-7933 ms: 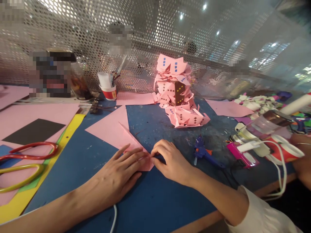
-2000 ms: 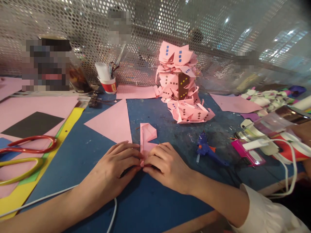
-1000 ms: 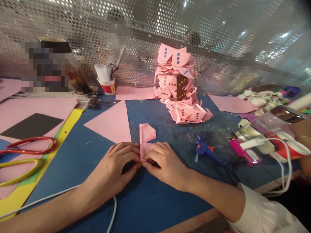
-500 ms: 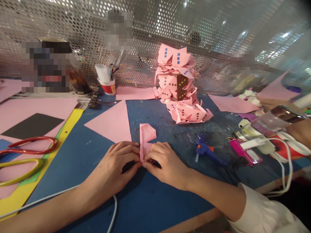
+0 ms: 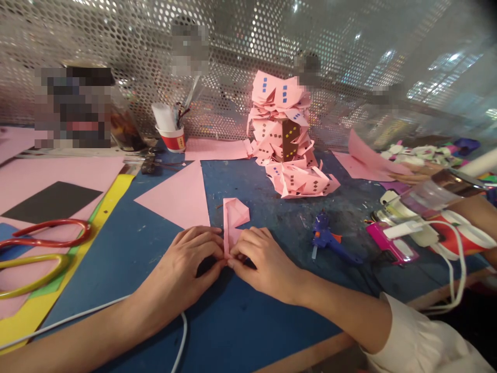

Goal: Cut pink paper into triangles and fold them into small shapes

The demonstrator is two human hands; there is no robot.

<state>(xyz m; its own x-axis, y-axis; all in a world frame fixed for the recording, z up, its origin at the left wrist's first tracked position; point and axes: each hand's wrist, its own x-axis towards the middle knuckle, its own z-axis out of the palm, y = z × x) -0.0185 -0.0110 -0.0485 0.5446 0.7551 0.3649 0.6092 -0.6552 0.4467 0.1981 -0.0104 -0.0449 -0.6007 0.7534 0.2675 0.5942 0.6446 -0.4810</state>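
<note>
A small folded piece of pink paper [image 5: 237, 211] lies on the blue tabletop, with a narrow strip folded along its left edge. My left hand [image 5: 196, 257] pinches the near end of that strip from the left. From the right, my right hand [image 5: 259, 259] pinches the same end, its thumb and fingers meeting the left fingertips. The paper's lower right part is hidden under my right fingers. Just beyond my left hand lies a flat pink paper sheet [image 5: 178, 196]. A blue glue gun [image 5: 330, 238] rests to the right of my right hand.
A structure of folded pink papers [image 5: 281, 129] with small coloured squares stands at the back. Scissors with red and yellow handles [image 5: 46, 242] lie left on coloured sheets. A paper cup [image 5: 171, 139] holds sticks. At right, a white cable [image 5: 462, 259] loops beside a magenta device [image 5: 392, 244].
My hands and the folded paper have hardly moved. At the far right, another person's hand has lowered a pink sheet leftward toward the table.
</note>
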